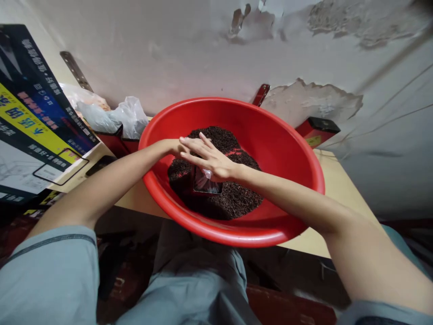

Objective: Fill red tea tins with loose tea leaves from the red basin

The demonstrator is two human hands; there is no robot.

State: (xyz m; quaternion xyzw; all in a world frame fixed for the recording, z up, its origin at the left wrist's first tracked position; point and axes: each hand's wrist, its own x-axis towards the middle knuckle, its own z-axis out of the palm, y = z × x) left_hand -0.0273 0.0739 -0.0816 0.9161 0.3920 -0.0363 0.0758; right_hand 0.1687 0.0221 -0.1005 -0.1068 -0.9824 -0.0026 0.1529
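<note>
A big red plastic basin (pixel 287 158) holds a heap of dark, dry loose leaves (pixel 240 198) that look like tea. Standing in the heap is a small dark-rimmed box (pixel 207 192) with a clear plastic bag (pixel 204 179) inside it. My right hand (pixel 213 160) is over the box and bag, its fingers stretched out and spread, with nothing visibly held. Beside it on the left, my left hand (pixel 176 146) reaches toward the box's far side. Its fingers are mostly hidden behind my right hand, so I cannot make out whether it grips the box.
The basin rests on a light wooden table (pixel 341 180) against a peeling wall (pixel 189 49). At the left stand a large printed carton (pixel 34 117) and crumpled plastic bags (pixel 126 115). A red-and-black box (pixel 318 131) is behind the basin at the right.
</note>
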